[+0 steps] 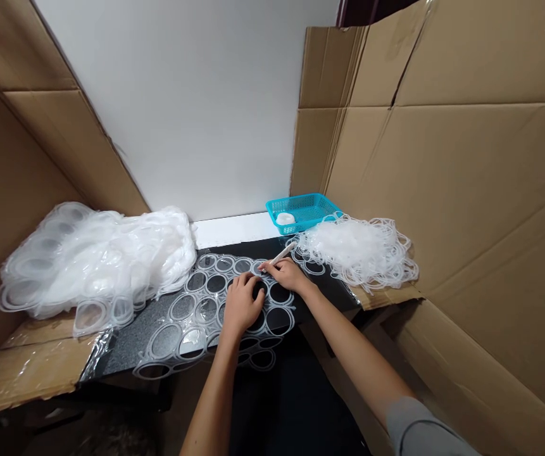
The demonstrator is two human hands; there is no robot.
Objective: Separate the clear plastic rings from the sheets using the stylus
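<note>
A translucent plastic sheet of joined rings (189,308) lies across the dark tabletop and hangs over its front edge. My left hand (244,301) rests on the sheet with fingers spread flat. Close beside it, my right hand (287,275) is closed around a white pen-like tool (283,253). The tool slants up to the right, and its lower end is near the sheet's upper right part. Whether its tip touches the sheet is hidden by my fingers.
At the left is a large heap of translucent ring sheets (106,253). A pile of thin loose rings (360,250) sits at the right. Behind it stands a turquoise basket (317,206) with a white roll (285,219) inside. Cardboard walls (466,158) flank the dark table (132,335).
</note>
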